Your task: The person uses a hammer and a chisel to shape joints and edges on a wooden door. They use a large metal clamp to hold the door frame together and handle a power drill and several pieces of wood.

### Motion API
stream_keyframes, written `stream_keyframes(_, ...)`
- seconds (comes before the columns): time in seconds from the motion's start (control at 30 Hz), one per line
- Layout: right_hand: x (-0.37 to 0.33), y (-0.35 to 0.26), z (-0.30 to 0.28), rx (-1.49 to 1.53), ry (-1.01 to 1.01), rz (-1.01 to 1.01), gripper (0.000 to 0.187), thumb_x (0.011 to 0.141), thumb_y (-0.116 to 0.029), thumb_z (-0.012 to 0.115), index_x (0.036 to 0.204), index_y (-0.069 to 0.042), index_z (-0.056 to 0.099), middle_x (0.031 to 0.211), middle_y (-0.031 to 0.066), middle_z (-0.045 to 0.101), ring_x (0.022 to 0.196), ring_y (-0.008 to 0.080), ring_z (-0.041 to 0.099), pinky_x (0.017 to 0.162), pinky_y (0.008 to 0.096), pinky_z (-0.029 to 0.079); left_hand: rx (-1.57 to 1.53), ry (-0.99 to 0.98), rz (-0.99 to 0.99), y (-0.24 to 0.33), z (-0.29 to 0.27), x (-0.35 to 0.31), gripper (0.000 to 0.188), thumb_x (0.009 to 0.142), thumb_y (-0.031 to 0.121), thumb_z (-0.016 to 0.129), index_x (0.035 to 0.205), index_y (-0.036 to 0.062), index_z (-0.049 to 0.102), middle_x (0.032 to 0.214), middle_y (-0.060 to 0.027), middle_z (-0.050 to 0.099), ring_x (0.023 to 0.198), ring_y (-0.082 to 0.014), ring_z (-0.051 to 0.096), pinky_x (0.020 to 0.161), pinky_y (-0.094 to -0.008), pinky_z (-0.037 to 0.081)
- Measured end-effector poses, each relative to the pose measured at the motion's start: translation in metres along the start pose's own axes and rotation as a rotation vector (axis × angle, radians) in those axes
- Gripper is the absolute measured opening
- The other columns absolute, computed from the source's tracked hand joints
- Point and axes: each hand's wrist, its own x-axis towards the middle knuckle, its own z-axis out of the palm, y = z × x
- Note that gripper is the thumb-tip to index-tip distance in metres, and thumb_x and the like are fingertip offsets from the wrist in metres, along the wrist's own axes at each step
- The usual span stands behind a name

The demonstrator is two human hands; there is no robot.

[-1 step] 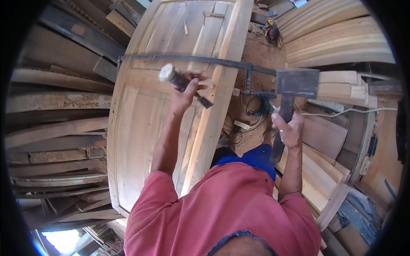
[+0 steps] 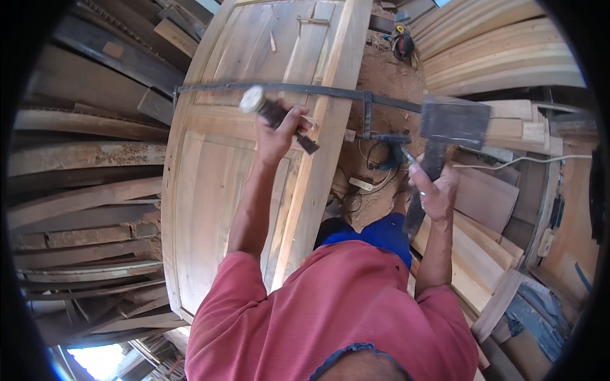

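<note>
My left hand (image 2: 277,138) is closed around a chisel (image 2: 272,113) with a dark handle and a pale, battered top end. The tool is tilted, its blade pointing down to the right over the edge of a wooden panelled door (image 2: 213,168). In my right hand (image 2: 437,190) is the handle of a dark, block-headed mallet (image 2: 455,122), raised to the right of the door with its head up. A thin, pale stick-like thing (image 2: 408,155) pokes out by the right thumb; its kind cannot be made out. Small wood chips lie on the door.
A long metal bar clamp (image 2: 254,87) spans the door. On the dirt floor sit a blue-green power tool (image 2: 391,152), cables and a white power strip (image 2: 360,184). Stacked boards (image 2: 82,181) line the left; more planks (image 2: 502,60) stand on the right.
The mallet and my right hand have shifted slightly to the right. My left hand has turned the chisel a little, its blade end now slightly higher.
</note>
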Motion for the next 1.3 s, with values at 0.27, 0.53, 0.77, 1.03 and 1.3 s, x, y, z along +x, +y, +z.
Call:
stream_keyframes(0.27,0.004,-0.039,-0.05,0.386,0.278,-0.317,0.023,0.091,-0.004,0.062,0.112,0.002,0.052,0.076,0.0078,0.059,0.062,0.0121,0.056,0.059,0.029,0.048,0.242,-0.311,-0.033,-0.066,0.079,0.103,0.021,0.092,0.021,0.072,0.097,0.0027,0.062,0.086,-0.0027,0.065,0.073,-0.0102,0.059,0.064,-0.026,0.048)
stream_keyframes(0.53,-0.004,-0.026,-0.095,0.387,0.492,-0.383,0.023,0.092,-0.004,0.059,0.113,0.003,0.052,0.073,0.0099,0.059,0.06,0.0154,0.054,0.059,0.0301,0.047,0.604,-0.373,0.011,-0.113,0.082,0.135,0.02,0.087,0.022,0.075,0.084,0.0072,0.063,0.071,0.0013,0.062,0.062,-0.0078,0.059,0.054,-0.0262,0.048)
stream_keyframes(0.77,0.001,-0.038,-0.112,0.479,0.575,-0.5,0.024,0.093,-0.005,0.059,0.115,0.003,0.053,0.077,0.0105,0.056,0.063,0.0171,0.053,0.062,0.0351,0.048,0.586,-0.41,-0.031,-0.109,0.079,0.139,0.021,0.088,0.023,0.073,0.081,0.0074,0.061,0.066,0.002,0.059,0.057,-0.0085,0.057,0.053,-0.0272,0.048)
stream_keyframes(1.03,0.085,-0.011,-0.027,0.289,0.644,-0.397,0.009,0.093,-0.013,0.068,0.094,-0.004,0.065,0.064,0.0005,0.064,0.056,0.0097,0.06,0.052,0.0288,0.048,0.557,-0.528,0.126,-0.102,0.09,0.119,0.019,0.091,0.018,0.069,0.077,0.0077,0.062,0.063,0.006,0.054,0.06,-0.0043,0.048,0.052,-0.0263,0.041)
stream_keyframes(1.3,0.104,0.034,0.027,-0.52,-0.064,-0.045,0.03,0.084,-0.022,0.068,0.096,0.005,0.06,0.083,0.0259,0.067,0.078,0.0403,0.068,0.072,0.0453,0.053,0.783,-0.478,0.098,-0.098,0.07,0.108,0.023,0.078,0.015,0.078,0.097,0.0073,0.067,0.086,-0.0099,0.072,0.076,-0.0178,0.068,0.071,-0.0323,0.054)
